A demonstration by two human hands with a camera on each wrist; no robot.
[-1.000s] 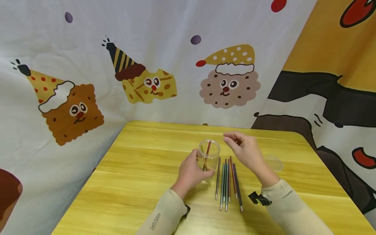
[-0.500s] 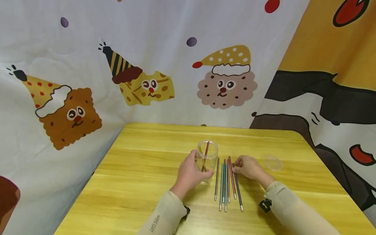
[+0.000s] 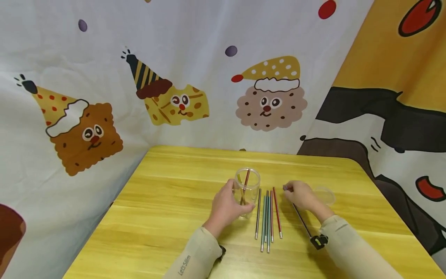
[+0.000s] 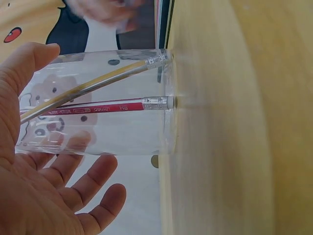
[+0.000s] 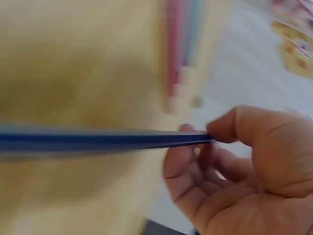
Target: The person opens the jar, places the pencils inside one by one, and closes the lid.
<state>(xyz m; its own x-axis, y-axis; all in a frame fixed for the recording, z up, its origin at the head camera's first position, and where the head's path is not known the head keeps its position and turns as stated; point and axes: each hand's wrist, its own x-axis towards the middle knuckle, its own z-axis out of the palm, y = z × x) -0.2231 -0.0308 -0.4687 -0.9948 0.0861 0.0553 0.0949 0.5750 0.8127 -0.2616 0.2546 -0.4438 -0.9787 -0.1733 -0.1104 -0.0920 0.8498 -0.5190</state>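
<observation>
My left hand [image 3: 225, 205] grips a clear plastic jar [image 3: 255, 195] that stands upright on the table, thumb on one side and fingers on the other. Inside, the left wrist view shows a red pencil [image 4: 117, 107] and a gold pencil [image 4: 93, 89], both leaning with their eraser ends at the jar's bottom. To the right, my right hand [image 3: 302, 195] pinches a dark blue pencil [image 5: 98, 141] near one end between thumb and fingers; the pencil slants back beneath the wrist. Several loose pencils [image 3: 267, 217] lie roughly side by side between the jar and this hand.
A clear round lid [image 3: 325, 195] lies on the yellow wood-grain table [image 3: 174, 193], behind the right wrist and partly covered by it. A cartoon-printed cloth [image 3: 209, 143] hangs behind the table's far edge.
The right hand came down to the pencils, took the blue one from the row's right end and shifted right with it, turning it. The left hand and jar hold their place.
</observation>
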